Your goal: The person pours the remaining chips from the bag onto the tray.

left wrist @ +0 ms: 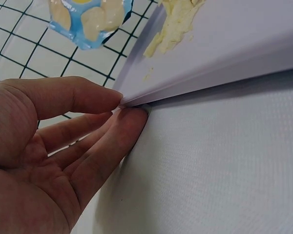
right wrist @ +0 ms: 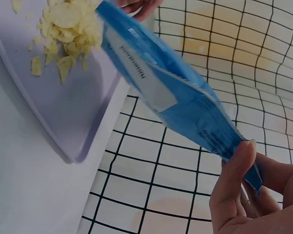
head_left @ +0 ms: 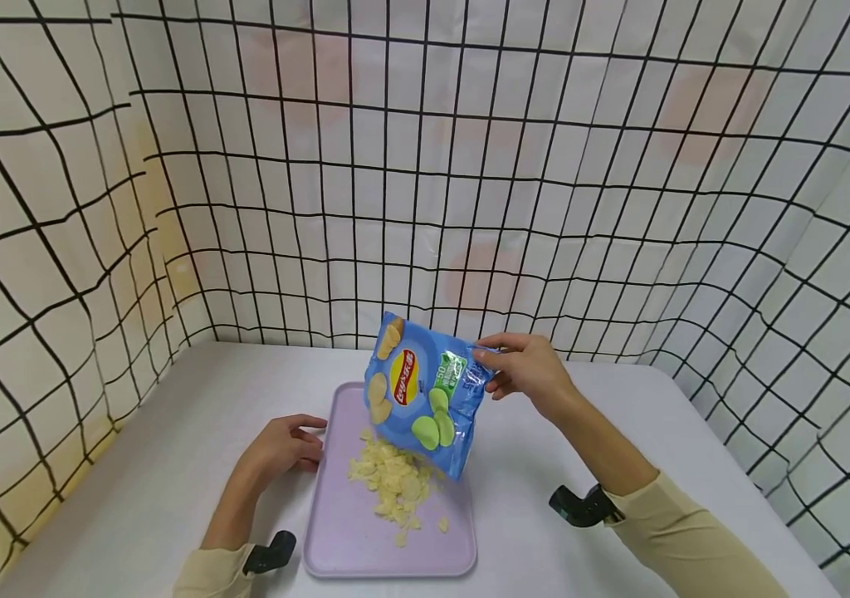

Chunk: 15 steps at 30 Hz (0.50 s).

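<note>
A blue Lay's chip bag is tilted above the far part of a light purple tray. My right hand pinches the bag by one corner between thumb and fingers, also seen on the bag in the right wrist view. Broken potato chips lie heaped in the middle of the tray, with a few loose pieces nearer its front. At the tray's left side is my left hand. In the left wrist view, the thumb and a finger of that hand pinch the tray's rim.
The tray lies on a white table. A black wire grid with white sheeting behind it stands at the back and both sides. Each wrist bears a black camera, one by the left sleeve, one by the right sleeve.
</note>
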Tool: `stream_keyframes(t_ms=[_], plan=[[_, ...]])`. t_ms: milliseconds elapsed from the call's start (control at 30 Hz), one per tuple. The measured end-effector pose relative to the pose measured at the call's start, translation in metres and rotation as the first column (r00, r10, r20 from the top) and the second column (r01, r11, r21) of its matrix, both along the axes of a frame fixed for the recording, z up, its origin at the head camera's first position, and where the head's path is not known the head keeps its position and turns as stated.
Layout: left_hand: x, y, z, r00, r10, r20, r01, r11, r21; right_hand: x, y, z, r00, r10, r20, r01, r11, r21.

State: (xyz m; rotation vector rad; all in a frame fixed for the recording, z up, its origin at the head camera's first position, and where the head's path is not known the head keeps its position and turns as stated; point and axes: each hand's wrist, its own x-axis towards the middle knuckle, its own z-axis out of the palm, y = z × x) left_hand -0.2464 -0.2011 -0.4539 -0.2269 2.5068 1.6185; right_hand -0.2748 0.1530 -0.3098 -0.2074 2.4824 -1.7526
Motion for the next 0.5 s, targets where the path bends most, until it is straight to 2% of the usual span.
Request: stream_keyframes(t_ms=[200, 500], plan=[[0.0011, 0.0002, 0.0013, 1.0, -0.001, -0.008, 0.001, 1.0, -0.007, -0.0003, 0.0005, 0.0039, 0.999, 0.035, 0.029, -0.035, 0.999, 0.004], [0.0023, 0.0001, 0.0014, 1.0, -0.008, -0.027, 0.008, 1.0, 0.002, -0.0009, 0.0014, 0.0069, 0.999, 0.046, 0.023, -0.044, 0.998, -0.05]])
